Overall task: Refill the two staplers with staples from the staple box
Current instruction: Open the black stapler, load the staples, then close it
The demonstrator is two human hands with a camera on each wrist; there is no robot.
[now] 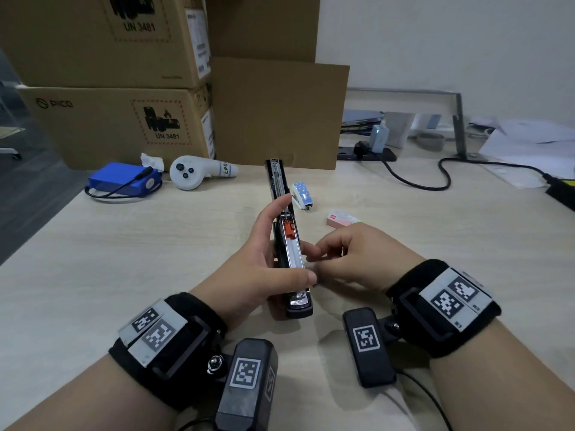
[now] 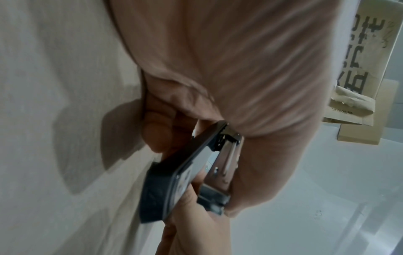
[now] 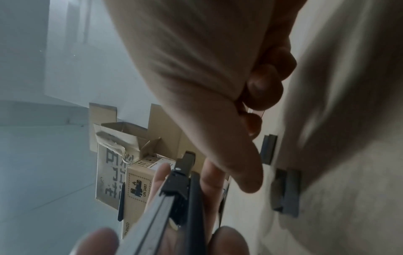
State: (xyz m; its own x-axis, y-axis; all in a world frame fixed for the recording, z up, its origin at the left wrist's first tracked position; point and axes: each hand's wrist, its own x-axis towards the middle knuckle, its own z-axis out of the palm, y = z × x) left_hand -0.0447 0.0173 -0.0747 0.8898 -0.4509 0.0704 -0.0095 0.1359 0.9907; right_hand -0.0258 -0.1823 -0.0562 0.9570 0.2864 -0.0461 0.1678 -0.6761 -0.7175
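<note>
My left hand (image 1: 271, 244) grips a long black stapler (image 1: 287, 244) just above the desk, thumb near its front end. Its cover is swung open and points away from me. The open magazine shows a pale staple strip and an orange pusher (image 1: 288, 228). My right hand (image 1: 323, 255) hovers at the magazine's right side, its curled fingertips (image 3: 265, 86) pinching a thin staple piece (image 3: 256, 110). The left wrist view has the stapler's front end (image 2: 185, 174) under my palm. A small blue-and-white stapler (image 1: 301, 194) lies beyond, with the pink staple box (image 1: 340, 219) to its right.
Stacked cardboard boxes (image 1: 118, 119) and a cardboard sheet (image 1: 280, 113) wall off the back of the desk. A blue battery pack (image 1: 124, 181) and white controller (image 1: 199, 172) lie back left. A black cable (image 1: 413, 181), power strip and papers lie back right.
</note>
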